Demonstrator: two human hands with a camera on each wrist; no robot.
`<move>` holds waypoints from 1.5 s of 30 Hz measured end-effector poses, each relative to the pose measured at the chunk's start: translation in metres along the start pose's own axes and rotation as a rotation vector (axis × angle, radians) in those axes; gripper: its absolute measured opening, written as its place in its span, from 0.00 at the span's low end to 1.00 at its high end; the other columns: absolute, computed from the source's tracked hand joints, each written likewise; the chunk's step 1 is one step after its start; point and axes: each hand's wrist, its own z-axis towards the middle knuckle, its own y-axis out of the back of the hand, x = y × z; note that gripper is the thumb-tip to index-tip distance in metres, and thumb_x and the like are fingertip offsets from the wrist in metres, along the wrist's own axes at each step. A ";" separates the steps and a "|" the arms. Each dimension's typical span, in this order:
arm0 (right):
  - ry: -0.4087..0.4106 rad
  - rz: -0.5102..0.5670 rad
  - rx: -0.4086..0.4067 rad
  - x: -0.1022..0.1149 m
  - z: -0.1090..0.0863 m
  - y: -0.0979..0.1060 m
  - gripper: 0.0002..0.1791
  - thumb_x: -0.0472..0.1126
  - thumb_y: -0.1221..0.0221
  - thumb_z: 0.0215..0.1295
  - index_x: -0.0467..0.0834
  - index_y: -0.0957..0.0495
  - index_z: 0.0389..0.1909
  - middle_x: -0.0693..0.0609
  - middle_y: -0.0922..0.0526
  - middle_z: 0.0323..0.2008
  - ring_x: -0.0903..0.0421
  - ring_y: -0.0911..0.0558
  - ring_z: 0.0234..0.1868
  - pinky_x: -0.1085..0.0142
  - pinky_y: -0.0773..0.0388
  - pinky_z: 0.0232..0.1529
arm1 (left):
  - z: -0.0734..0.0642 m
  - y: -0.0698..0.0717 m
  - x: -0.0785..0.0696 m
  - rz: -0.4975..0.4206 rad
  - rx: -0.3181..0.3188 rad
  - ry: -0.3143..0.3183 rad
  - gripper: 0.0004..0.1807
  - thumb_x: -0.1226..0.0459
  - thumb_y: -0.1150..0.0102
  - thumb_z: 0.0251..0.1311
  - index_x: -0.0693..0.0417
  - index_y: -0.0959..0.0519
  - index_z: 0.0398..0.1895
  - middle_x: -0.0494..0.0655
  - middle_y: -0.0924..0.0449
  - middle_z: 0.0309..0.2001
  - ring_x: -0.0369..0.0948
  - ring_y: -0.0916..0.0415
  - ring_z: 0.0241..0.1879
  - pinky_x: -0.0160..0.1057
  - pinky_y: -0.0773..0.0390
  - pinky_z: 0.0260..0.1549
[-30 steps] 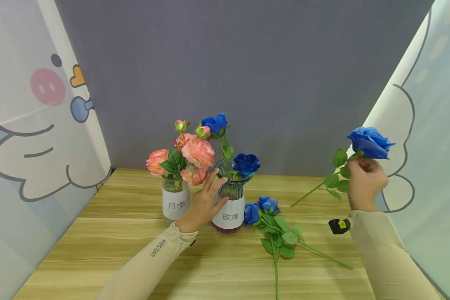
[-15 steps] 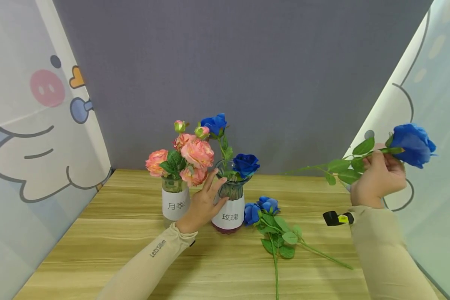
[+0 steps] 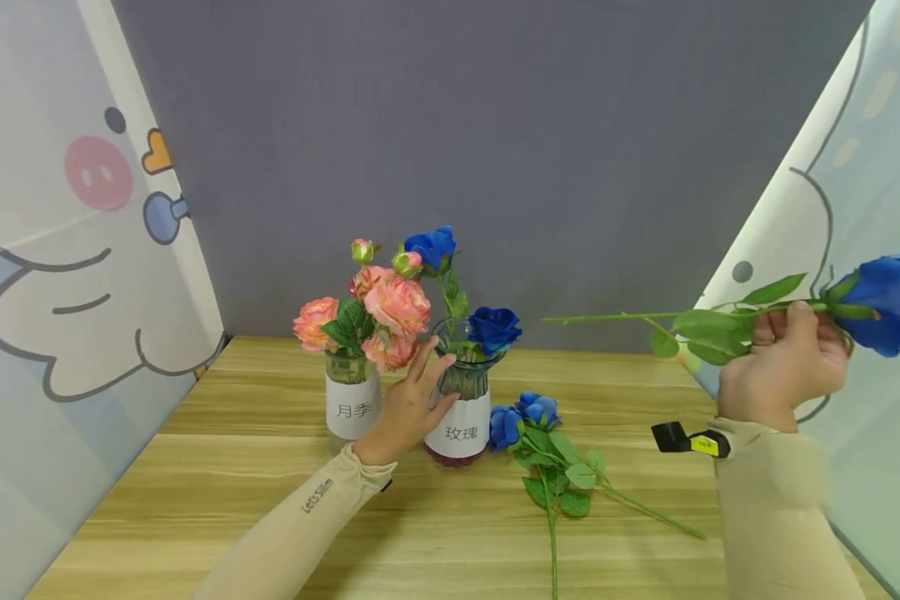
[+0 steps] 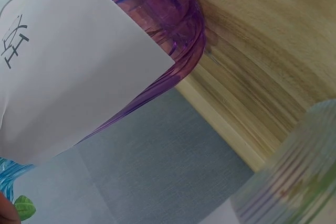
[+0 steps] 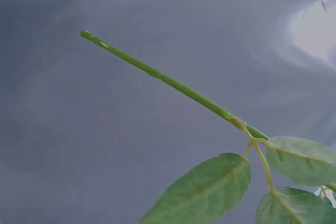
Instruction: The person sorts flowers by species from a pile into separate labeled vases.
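Observation:
My right hand [image 3: 783, 367], raised at the right, pinches the stem of a blue rose [image 3: 888, 304] just below its bloom. Leaves hang by the fingers, and the bare stem points left, almost level. In the right wrist view the green stem [image 5: 194, 95] and its leaves cross a grey background. My left hand [image 3: 408, 412] rests its spread, fairly straight fingers against the left side of a glass vase [image 3: 457, 433] with a white label. Two blue roses stand in that vase, one bloom [image 3: 493, 330] low over the rim. The left wrist view shows its purple base [image 4: 184, 40] up close.
Left of it, a second labelled glass vase [image 3: 348, 408] holds pink flowers [image 3: 397, 306]. Two more blue roses [image 3: 536, 410] lie on the wooden table [image 3: 232, 517], stems toward the front and right. A grey panel [image 3: 495, 125] stands behind; printed curtains flank both sides.
My right hand has moved right with the blue rose and turned it, so the bloom now points right and the stem lies nearly level. The left hand has stayed at the vase.

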 end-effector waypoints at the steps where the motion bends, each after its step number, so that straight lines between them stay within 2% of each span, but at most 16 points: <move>1: -0.009 0.009 0.000 0.002 -0.001 0.000 0.08 0.20 0.42 0.57 0.31 0.31 0.30 0.45 0.34 0.19 0.53 0.35 0.15 0.68 0.36 0.15 | 0.000 0.000 0.000 -0.001 0.001 0.000 0.44 0.70 0.25 0.42 0.55 0.39 0.63 0.71 0.37 0.62 0.31 0.49 0.11 0.27 0.41 0.10; 5: -0.038 0.032 -0.007 0.005 -0.007 0.000 0.08 0.20 0.41 0.57 0.31 0.30 0.34 0.45 0.31 0.20 0.52 0.32 0.16 0.66 0.31 0.16 | -0.001 0.000 0.000 0.000 0.004 0.001 0.45 0.70 0.25 0.42 0.55 0.40 0.64 0.71 0.37 0.62 0.31 0.49 0.11 0.27 0.41 0.10; 14: -0.021 0.087 0.016 0.002 -0.018 -0.010 0.09 0.20 0.43 0.57 0.30 0.29 0.37 0.45 0.32 0.21 0.53 0.33 0.16 0.66 0.33 0.16 | -0.001 0.000 0.000 0.002 0.000 0.002 0.44 0.70 0.24 0.42 0.56 0.39 0.63 0.71 0.38 0.63 0.31 0.48 0.11 0.27 0.41 0.11; 23: -0.054 0.120 0.057 -0.008 -0.040 -0.025 0.07 0.22 0.43 0.60 0.31 0.30 0.37 0.44 0.31 0.21 0.53 0.32 0.17 0.68 0.31 0.17 | -0.002 0.000 0.000 -0.002 -0.004 0.000 0.44 0.71 0.25 0.41 0.58 0.38 0.63 0.72 0.38 0.62 0.30 0.49 0.11 0.27 0.41 0.10; 29: -0.028 0.084 0.142 -0.024 -0.062 -0.034 0.05 0.23 0.43 0.61 0.31 0.31 0.32 0.44 0.32 0.20 0.54 0.32 0.17 0.69 0.31 0.18 | -0.001 0.000 0.000 -0.001 0.005 0.000 0.44 0.71 0.25 0.41 0.58 0.39 0.63 0.71 0.38 0.62 0.31 0.49 0.10 0.26 0.41 0.10; 37: 0.086 0.006 0.244 -0.043 -0.089 -0.046 0.04 0.22 0.42 0.59 0.29 0.27 0.28 0.43 0.29 0.22 0.53 0.28 0.18 0.68 0.27 0.22 | 0.000 0.000 -0.001 0.007 -0.003 -0.007 0.44 0.71 0.24 0.40 0.58 0.39 0.63 0.71 0.38 0.62 0.30 0.49 0.11 0.27 0.41 0.10; 45: 0.108 -0.001 0.272 -0.046 -0.099 -0.050 0.03 0.21 0.41 0.58 0.27 0.26 0.29 0.42 0.28 0.23 0.53 0.28 0.19 0.68 0.27 0.23 | -0.001 -0.001 0.000 0.012 0.001 -0.002 0.44 0.69 0.24 0.42 0.56 0.40 0.63 0.71 0.38 0.62 0.30 0.49 0.11 0.27 0.41 0.10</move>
